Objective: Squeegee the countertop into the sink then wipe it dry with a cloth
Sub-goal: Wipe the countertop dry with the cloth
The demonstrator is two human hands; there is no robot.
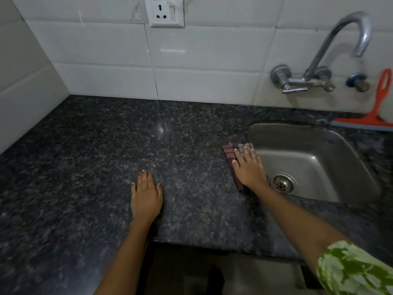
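A dark speckled granite countertop (102,150) fills the view. My right hand (249,169) lies flat, fingers straight, pressing a folded maroon checked cloth (230,154) onto the counter right at the left rim of the steel sink (340,158). Part of the cloth is hidden under the hand. My left hand (146,194) rests flat on the bare counter near the front edge, holding nothing. An orange squeegee (376,116) with a grey blade leans against the wall behind the sink at far right.
A chrome wall tap (331,52) arches over the sink, with a second small valve (358,81) beside it. A wall socket (167,11) sits on the white tiles (204,60) above the counter. The sink drain (284,183) is open.
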